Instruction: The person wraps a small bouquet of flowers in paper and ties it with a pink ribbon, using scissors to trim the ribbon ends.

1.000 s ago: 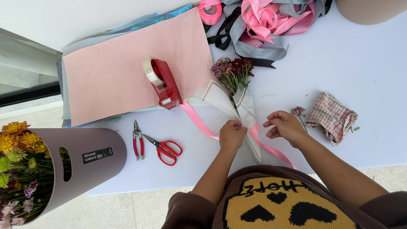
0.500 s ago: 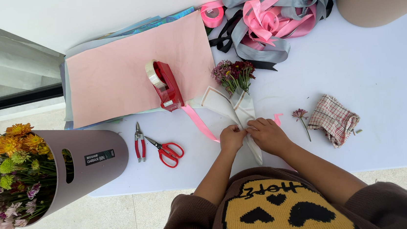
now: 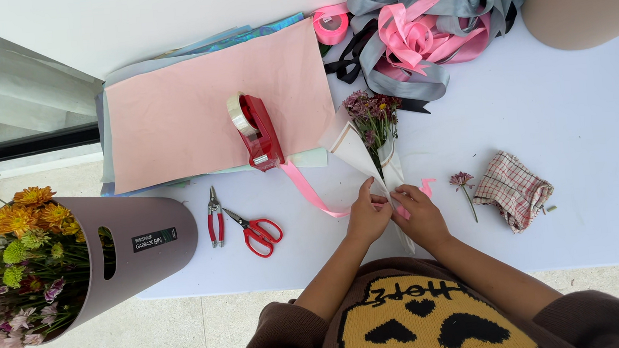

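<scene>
Hands meet at the near edge of the desk [image 3: 590, 134]: the left hand [image 3: 368, 217] and right hand [image 3: 419, 216] sit side by side, each grip pinched on the narrow bottom of the bouquet [image 3: 370, 139] where a pink ribbon [image 3: 311, 192] crosses it. From that grip, the wrapped flowers fan away toward the far side. Left lie scissors [image 3: 255, 232] and pliers [image 3: 215, 218]; right, a loose flower [image 3: 463, 183] and checked cloth [image 3: 512, 190]. Beyond, a tape dispenser [image 3: 255, 130] rests on pink paper [image 3: 192, 109].
</scene>
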